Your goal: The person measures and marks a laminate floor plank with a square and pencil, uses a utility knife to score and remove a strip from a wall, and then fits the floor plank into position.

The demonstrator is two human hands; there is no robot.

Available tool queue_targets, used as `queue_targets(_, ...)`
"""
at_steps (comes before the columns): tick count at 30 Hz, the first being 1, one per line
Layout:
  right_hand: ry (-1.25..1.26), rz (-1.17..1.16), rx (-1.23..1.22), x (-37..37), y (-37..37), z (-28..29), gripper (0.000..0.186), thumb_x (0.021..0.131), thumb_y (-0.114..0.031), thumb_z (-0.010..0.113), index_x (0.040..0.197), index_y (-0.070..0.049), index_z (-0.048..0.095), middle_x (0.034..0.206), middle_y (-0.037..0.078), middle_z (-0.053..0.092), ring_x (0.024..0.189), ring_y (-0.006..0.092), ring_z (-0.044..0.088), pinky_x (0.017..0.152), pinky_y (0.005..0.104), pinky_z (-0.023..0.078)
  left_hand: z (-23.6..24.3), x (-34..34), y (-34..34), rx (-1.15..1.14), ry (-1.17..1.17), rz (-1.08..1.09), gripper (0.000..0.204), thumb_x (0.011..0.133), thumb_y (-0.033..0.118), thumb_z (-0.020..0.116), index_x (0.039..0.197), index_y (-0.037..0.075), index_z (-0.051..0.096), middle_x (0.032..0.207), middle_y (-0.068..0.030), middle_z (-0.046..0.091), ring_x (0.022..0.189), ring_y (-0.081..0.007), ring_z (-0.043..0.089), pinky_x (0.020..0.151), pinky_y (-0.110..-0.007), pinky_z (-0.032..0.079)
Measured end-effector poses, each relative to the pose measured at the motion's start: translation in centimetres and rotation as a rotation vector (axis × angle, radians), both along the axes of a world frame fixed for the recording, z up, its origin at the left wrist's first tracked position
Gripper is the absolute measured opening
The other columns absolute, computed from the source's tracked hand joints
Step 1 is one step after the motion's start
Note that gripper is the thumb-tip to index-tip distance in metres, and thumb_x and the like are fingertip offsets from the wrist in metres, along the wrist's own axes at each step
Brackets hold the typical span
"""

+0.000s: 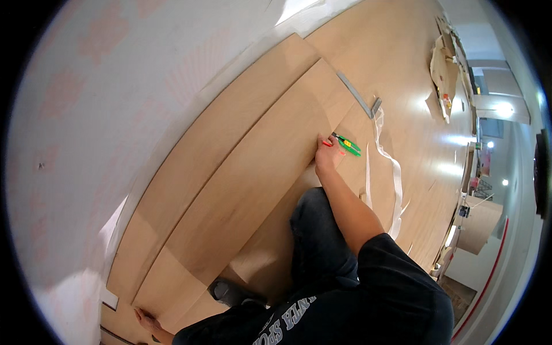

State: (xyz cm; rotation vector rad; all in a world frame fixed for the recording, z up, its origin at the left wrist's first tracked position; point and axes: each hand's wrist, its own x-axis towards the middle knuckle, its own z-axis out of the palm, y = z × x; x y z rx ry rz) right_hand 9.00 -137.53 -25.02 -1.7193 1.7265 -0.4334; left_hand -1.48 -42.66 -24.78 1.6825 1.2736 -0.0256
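Note:
A long light-brown wooden plank point(241, 178) lies slanting across the floor before me. My right hand point(328, 154) is at its right-hand long edge towards the far end, fingers closed against that edge. A thin red pencil-like thing point(326, 144) shows among those fingers. Green-handled pliers point(349, 145) lie right beside this hand. At the plank's near-left end, my left hand point(148, 321) has its fingers bent at the corner, partly in shadow. Along the plank's left side runs another plank point(213, 135), with a narrow dark gap between them.
A grey metal carpenter's square point(357, 96) lies past the plank's far end. White strips point(395, 172) trail over the wooden floor to the right. A whitish wall point(103, 115) rises along the left. Torn brown sheeting point(444, 72) lies at the far right. My knee and shoe point(230, 292) are close to the plank.

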Motion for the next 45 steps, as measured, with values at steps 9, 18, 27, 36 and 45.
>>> queue_targets(9,0.1,0.043,0.042,1.4,1.4,2.1,0.07,0.095,-0.044,0.075,0.14,0.004,0.054,0.131,0.02,0.064,0.121,0.0278,0.061,0.106,0.0379,0.046,2.3,1.0,-3.4,0.033,0.032,0.084,0.064,0.105,0.036,0.064,0.156,0.004,0.044,0.144,-0.0122,0.059,0.126,-0.0228,0.058,0.106,-0.035,0.046)
queue_targets(18,0.001,0.013,0.017,0.4,0.6,0.7,0.07,0.094,-0.042,0.077,0.141,0.005,0.055,0.136,0.02,0.062,0.125,0.0285,0.06,0.106,0.0378,0.046,0.1,0.0,0.2,0.012,-0.012,0.001,0.06,0.106,0.033,0.062,0.155,0.002,0.044,0.141,-0.012,0.061,0.122,-0.0215,0.061,0.102,-0.035,0.05)
queue_targets(27,-0.055,0.03,-0.039,-0.8,-0.4,0.5,0.067,0.093,-0.04,0.078,0.137,0.005,0.058,0.13,0.02,0.066,0.119,0.026,0.062,0.102,0.036,0.048,1.2,0.9,-3.4,0.008,0.007,0.072,0.06,0.106,0.033,0.062,0.154,0.002,0.045,0.156,-0.0161,0.049,0.14,-0.0285,0.048,0.113,-0.037,0.044)
queue_targets(36,-0.312,0.292,0.174,-5.3,-12.0,-7.5,0.015,0.103,-0.024,0.052,0.103,-0.015,0.063,0.094,0.003,0.065,0.087,0.019,0.062,0.075,0.0352,0.053,2.4,2.0,-7.3,-0.191,-0.218,-0.038,0.011,0.105,0.021,0.061,0.096,0.015,0.062,0.071,0.0093,0.048,0.062,-0.0047,0.047,0.054,-0.025,0.04)
queue_targets(45,-0.025,0.608,0.009,-2.3,-10.9,-5.7,0.036,0.103,-0.029,0.056,0.123,0.0,0.064,0.12,0.016,0.069,0.103,0.0314,0.066,0.085,0.0444,0.055,3.9,2.0,-4.3,-0.048,-0.052,0.158,0.035,0.096,0.028,0.075,0.119,0.001,0.074,0.092,-0.0003,0.071,0.079,-0.0084,0.061,0.07,-0.025,0.05)
